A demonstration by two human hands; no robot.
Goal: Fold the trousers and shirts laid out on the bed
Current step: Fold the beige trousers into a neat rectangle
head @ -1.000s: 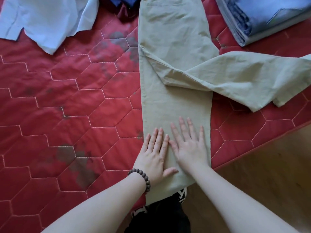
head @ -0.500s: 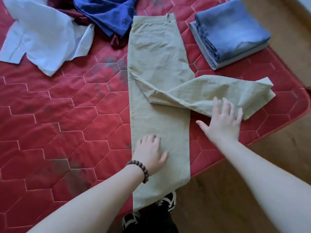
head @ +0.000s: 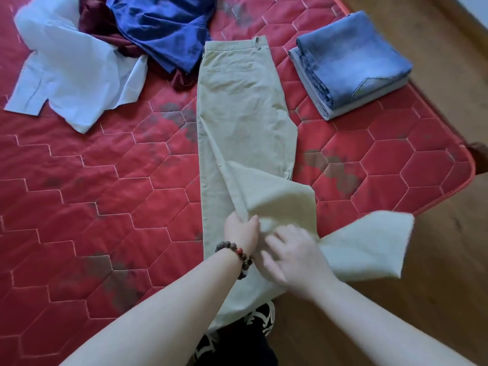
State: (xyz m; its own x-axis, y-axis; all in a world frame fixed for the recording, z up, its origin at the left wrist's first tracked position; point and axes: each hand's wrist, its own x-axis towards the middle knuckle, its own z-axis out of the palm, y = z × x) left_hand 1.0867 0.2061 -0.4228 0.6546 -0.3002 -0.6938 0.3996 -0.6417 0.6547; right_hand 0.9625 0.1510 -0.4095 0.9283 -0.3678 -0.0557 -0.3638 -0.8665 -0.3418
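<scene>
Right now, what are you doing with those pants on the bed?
A person is folding khaki trousers laid lengthwise on a red quilted mattress. The left hand pinches the loose trouser leg where it bends, and the right hand is on the same leg, whose end sticks out past the mattress edge. Folded jeans sit to the right. A white shirt and blue garment wait unfolded.

We see both forearms reaching forward, wrists close together. Left hand [head: 241,231] pinching fabric fold, beaded bracelet at wrist. Right hand [head: 293,256] motion-blurred, fingers spread.
</scene>
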